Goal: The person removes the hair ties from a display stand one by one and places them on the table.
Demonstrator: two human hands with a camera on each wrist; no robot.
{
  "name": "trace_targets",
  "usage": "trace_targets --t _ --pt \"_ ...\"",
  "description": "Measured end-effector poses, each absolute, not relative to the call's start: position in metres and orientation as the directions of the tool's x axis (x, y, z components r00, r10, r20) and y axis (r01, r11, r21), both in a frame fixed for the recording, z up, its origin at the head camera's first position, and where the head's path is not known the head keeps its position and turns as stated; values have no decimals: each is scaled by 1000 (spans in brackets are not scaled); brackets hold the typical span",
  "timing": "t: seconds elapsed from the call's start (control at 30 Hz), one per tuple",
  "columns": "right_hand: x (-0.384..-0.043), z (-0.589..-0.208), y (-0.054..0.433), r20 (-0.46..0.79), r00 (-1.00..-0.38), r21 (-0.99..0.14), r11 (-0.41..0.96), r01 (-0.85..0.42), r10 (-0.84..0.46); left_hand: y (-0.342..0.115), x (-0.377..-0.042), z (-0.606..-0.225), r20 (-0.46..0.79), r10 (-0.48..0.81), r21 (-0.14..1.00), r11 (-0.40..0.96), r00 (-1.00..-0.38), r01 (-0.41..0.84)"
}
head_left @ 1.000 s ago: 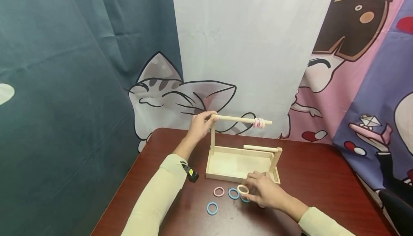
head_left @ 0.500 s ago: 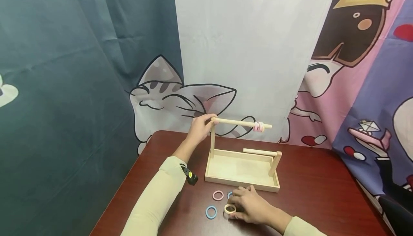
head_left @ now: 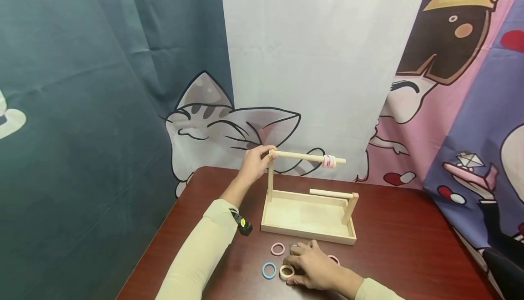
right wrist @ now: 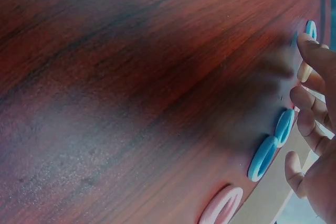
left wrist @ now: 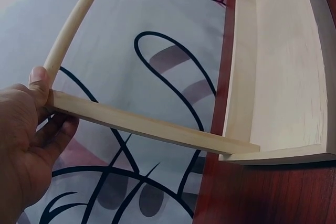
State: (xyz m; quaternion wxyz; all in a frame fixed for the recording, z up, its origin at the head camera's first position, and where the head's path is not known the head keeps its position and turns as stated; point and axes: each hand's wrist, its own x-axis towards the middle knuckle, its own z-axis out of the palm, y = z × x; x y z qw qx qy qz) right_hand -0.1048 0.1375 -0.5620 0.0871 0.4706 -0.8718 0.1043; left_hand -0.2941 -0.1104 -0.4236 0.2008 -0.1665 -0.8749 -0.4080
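My left hand (head_left: 254, 165) grips the top corner of a wooden stand, where its tall post (head_left: 270, 181) meets a long rod (head_left: 300, 155). In the left wrist view the thumb lies on the rod, with fingers curled beneath the joint. Pink and cream rings (head_left: 329, 161) hang near the rod's free right end. Low over the table, my right hand (head_left: 314, 266) pinches a cream ring (head_left: 286, 279) between thumb and fingers. Just left of it lie a pink ring (head_left: 272, 249) and a blue ring (head_left: 263, 271). The right hand partly hides other rings.
The stand's shallow tray (head_left: 309, 236) sits behind the rings, with a shorter rod (head_left: 330, 194) on a low post at its right. Under the right hand, the right wrist view shows two blue rings (right wrist: 254, 166) and a pink ring (right wrist: 210, 211). A printed curtain (head_left: 319, 63) hangs behind the table.
My right hand has moved left and toward the table's near side with the cream ring, down beside the blue ring. The left hand has kept its grip on the stand's corner.
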Motion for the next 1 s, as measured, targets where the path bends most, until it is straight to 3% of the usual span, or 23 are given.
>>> trace_targets --t 0.77,1.0 --pt "-103 -555 137 221 -554 -136 537 -833 -803 -109 -295 -423 468 123 652 620 -875 436" --pt "-109 -542 145 219 -567 -87 563 -822 -794 -110 -294 -423 472 119 656 615 -874 438"
